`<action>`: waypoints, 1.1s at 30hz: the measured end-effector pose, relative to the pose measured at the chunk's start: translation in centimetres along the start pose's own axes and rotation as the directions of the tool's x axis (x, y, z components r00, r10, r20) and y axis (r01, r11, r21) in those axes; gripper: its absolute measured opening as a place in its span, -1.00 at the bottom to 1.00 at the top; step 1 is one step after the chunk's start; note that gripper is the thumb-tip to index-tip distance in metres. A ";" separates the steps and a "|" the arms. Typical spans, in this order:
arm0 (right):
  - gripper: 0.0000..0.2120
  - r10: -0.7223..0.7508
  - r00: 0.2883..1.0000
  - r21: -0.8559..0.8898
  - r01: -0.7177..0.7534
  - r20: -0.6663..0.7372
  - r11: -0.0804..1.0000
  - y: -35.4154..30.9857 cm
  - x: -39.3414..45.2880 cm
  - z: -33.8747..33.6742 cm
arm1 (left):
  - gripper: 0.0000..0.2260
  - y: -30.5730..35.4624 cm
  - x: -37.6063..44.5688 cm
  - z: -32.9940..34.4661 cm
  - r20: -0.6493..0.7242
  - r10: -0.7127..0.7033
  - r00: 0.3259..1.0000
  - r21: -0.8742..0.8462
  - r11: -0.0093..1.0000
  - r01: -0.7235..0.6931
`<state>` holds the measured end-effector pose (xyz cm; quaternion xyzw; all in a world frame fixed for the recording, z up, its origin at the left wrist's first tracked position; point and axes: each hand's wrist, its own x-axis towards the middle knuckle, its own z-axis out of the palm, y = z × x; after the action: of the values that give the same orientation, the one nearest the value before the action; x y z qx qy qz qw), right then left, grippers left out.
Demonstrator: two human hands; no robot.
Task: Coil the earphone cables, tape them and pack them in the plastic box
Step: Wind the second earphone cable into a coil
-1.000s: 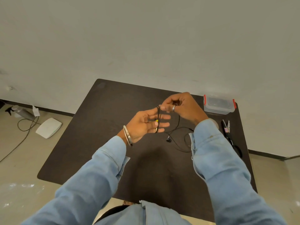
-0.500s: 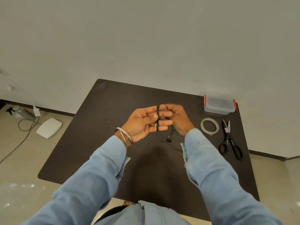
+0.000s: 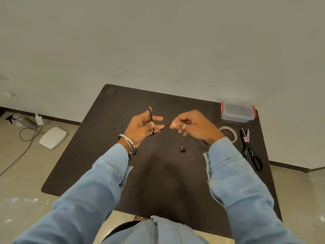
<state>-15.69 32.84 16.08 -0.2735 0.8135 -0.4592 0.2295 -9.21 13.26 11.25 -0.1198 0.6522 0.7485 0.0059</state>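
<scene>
The hands have drawn apart, right hand (image 3: pixel 191 125) pinching the limp, light cable (image 3: pixel 162 128) taut from loops round the left hand's (image 3: pixel 142 127) fingers.

A thin black earphone cable (image 3: pixel 150 120) is looped around the fingers of the left hand (image 3: pixel 140 127); one strand stretches taut to the right hand (image 3: pixel 191 125), which pinches it. An earbud (image 3: pixel 182 150) lies on the table. A clear plastic box (image 3: pixel 237 111) with red clips sits closed at the far right corner, a tape roll (image 3: pixel 228 133) just in front of it.
</scene>
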 end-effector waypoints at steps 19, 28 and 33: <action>-0.81 -0.045 0.979 0.235 0.093 -0.199 0.968 1.9 2.6 0.1 | -0.61 2.0 -1.4 2.8 0.479 0.093 0.873 -0.408 0.904 0.128; -0.85 0.041 0.973 0.091 -0.063 0.226 0.994 1.4 0.1 4.1 | -0.59 1.5 0.8 0.5 -0.139 0.065 0.988 -0.362 0.926 -0.112; -0.91 -0.022 0.994 -0.214 0.044 0.103 0.976 -0.6 0.3 0.0 | -0.57 0.6 -0.6 0.4 0.048 -0.002 0.999 -0.073 0.997 0.005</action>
<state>-15.75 32.33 16.57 -0.3330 0.8414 -0.3576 0.2309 -8.80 13.64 11.97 -0.1032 0.6239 0.7745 0.0182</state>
